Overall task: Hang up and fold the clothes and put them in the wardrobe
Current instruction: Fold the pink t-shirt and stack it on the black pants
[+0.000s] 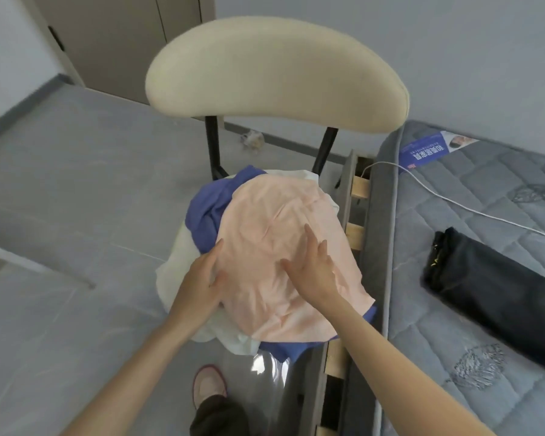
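Flanking the chair (277, 73), a mattress (447, 316) carries black folded fabric (491, 291).

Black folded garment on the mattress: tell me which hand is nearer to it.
Right. The right hand lies flat on the pink garment, left of the black folded garment; the left hand is farther left, at the pink garment's edge.

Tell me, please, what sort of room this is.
Probably a bedroom: a quilted mattress lies on a slatted bed frame, a pile of clothes sits on the chair beside it, and tall doors, perhaps a wardrobe, stand behind.
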### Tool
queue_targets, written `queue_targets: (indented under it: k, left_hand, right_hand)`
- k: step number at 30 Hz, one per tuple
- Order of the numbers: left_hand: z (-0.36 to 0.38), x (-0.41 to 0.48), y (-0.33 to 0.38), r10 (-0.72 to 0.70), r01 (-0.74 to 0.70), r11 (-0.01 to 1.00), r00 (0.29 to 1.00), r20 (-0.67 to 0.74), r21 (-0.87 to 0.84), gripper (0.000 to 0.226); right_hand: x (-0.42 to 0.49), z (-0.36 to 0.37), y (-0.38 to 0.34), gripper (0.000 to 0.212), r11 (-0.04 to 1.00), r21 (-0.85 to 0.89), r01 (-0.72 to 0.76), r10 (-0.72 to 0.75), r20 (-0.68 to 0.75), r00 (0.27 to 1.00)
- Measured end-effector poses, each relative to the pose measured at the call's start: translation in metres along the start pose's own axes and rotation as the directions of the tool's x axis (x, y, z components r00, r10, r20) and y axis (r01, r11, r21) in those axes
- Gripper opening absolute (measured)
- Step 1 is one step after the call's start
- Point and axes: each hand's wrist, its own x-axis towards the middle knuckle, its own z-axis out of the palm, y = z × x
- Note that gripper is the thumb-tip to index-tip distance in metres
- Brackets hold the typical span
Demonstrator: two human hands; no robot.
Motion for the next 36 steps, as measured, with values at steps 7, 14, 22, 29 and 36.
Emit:
queue_targets:
  k: [7, 14, 22, 29, 36]
  left_hand:
    - [0.027, 0.011, -0.029, 0.034, -0.060, 0.989, 0.982, -0.188, -0.138, 0.066]
    - [0.057, 0.004, -0.042, -0.083, -0.018, 0.953, 0.945, -0.317, -0.304, 0.024]
    - [0.057, -0.055, 0.019, 0.056, -0.241, 0.903, 0.887, -0.459, -0.355, 0.007]
    - [0.060, -0.118, 0.092, 0.150, -0.232, 0.966, 0.865, -0.479, -0.115, 0.024]
    - [0.070, -0.157, 0.130, 0.068, -0.208, 0.954, 0.851, -0.521, -0.215, 0.018]
  right_hand:
    - [0.009, 0.028, 0.025, 0.067, 0.983, 0.168, 0.076, -0.030, -0.261, 0.965]
    - [0.000, 0.016, 0.045, 0.030, 0.958, 0.000, 0.287, -0.263, -0.396, 0.879]
    - [-0.058, -0.041, 0.049, 0.030, 0.822, 0.058, 0.567, -0.459, -0.522, 0.719]
    - [-0.144, -0.140, 0.050, 0.028, 0.713, 0.161, 0.683, -0.509, -0.550, 0.661]
    - [-0.202, -0.178, 0.075, 0.028, 0.775, 0.119, 0.621, -0.552, -0.353, 0.756]
